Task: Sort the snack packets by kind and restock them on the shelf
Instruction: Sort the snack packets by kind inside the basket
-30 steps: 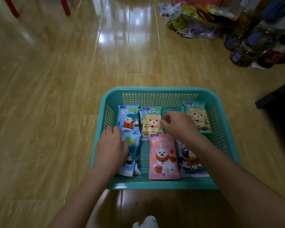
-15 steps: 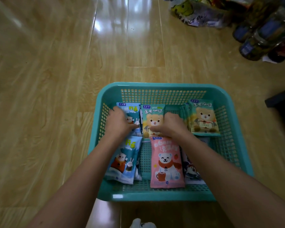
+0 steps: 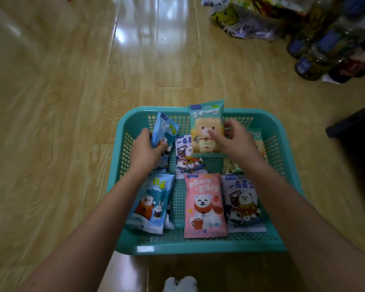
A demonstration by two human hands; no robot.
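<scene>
Two hands work over the basket (image 3: 200, 247): the left hand (image 3: 144, 151) grips a blue packet (image 3: 163, 131), the right hand (image 3: 233, 142) pinches a green packet (image 3: 205, 127)

Blue packet (image 3: 163, 130), green packet (image 3: 205, 117) now aloft

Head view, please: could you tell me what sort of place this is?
Probably a home or small shop: glossy wooden floor, bottles and a printed plastic bag set directly on it.
</scene>
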